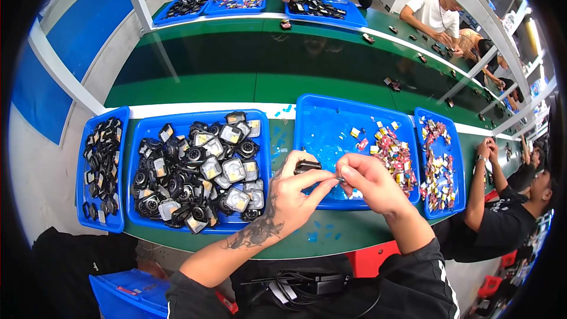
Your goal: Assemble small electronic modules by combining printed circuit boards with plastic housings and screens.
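Observation:
My left hand (295,192) is closed around a small black device part (307,166), perhaps a watch case. Its thumb and forefinger reach out to the right and meet the fingertips of my right hand (369,183). Pinched there is something tiny that I cannot make out. Both hands are over the near left edge of a blue tray (316,101). Small red, yellow and white parts (393,153) are heaped on that tray's right side. Left of my hands, another blue tray (204,116) is full of black watch-like cases (195,155), several with clear covers.
Narrower blue trays stand at the far left (123,116) and right (460,204). Blue film scraps (319,230) lie on the green table (266,251). Beyond a white ledge (201,108) runs a green belt (207,88) carrying parts. People work across it and to my right.

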Demonstrator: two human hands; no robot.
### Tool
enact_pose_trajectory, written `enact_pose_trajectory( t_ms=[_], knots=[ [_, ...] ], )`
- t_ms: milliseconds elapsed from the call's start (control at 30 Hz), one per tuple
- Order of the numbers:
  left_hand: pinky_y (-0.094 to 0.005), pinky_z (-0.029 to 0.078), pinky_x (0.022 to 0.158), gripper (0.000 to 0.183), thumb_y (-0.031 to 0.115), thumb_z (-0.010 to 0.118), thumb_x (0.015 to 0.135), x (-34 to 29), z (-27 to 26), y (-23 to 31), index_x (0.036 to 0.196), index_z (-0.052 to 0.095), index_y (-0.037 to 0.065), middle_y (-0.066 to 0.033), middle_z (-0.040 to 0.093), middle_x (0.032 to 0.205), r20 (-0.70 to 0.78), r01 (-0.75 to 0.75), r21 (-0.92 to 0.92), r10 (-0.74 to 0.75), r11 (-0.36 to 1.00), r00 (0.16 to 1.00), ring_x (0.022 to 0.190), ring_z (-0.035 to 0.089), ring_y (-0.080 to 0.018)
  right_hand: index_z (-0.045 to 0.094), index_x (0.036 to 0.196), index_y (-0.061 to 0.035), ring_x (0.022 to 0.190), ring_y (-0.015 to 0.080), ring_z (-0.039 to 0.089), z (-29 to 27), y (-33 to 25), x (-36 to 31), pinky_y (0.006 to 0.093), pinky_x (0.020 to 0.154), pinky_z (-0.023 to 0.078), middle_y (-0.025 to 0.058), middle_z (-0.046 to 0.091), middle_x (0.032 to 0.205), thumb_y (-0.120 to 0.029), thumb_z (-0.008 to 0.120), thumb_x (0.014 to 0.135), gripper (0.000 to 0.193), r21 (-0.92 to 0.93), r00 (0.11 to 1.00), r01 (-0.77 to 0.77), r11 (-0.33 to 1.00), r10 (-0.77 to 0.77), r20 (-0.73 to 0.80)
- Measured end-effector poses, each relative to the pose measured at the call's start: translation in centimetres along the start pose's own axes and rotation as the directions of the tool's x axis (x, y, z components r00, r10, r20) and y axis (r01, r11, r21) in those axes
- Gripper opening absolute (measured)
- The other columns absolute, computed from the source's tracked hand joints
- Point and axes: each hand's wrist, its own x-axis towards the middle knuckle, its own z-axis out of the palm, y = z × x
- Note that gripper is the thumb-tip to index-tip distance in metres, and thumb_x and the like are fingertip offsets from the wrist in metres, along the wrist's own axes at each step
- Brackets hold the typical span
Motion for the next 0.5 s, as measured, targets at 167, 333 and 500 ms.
enact_pose_trajectory(
  t_ms=[167,333,500],
  knots=[
    [-0.0242,0.047,0.065,0.012,0.006,0.076,0.080,-0.1,0.0,-0.1,0.091,0.073,0.002,-0.0062,0.058,0.094,0.065,0.151,-0.189,-0.141,0.970,0.988,0.076,0.058,-0.0107,0.058,0.101,-0.0010,0.077,0.0152,0.058,-0.1,2.2,2.7,0.0277,0.066,0.047,0.0071,0.060,0.080,-0.006,0.054,0.095,0.009,-0.716,0.914,0.117,0.688,-0.356,-0.193],
    [-0.0226,0.049,0.065,0.014,0.008,0.069,0.090,-0.2,0.5,-1.8,0.099,0.070,-0.003,-0.0051,0.059,0.094,0.096,0.354,-0.448,-0.350,0.821,0.932,0.075,0.060,-0.0097,0.067,0.110,-0.0017,0.091,0.0179,0.066,0.6,1.6,0.6,0.0319,0.075,0.053,0.0104,0.067,0.102,-0.001,0.064,0.087,0.023,-0.379,0.938,0.109,0.919,-0.221,-0.266],
    [-0.0249,0.050,0.070,0.021,0.011,0.060,0.095,-0.6,0.9,-1.6,0.111,0.066,-0.001,-0.0058,0.059,0.099,0.171,0.405,-0.498,-0.371,0.767,0.913,0.086,0.061,-0.0108,0.070,0.102,-0.0011,0.084,0.0156,0.065,2.1,1.2,1.2,0.0291,0.072,0.051,0.0087,0.068,0.094,0.000,0.067,0.084,0.018,-0.328,0.875,0.330,0.885,-0.417,-0.247]
  ],
)
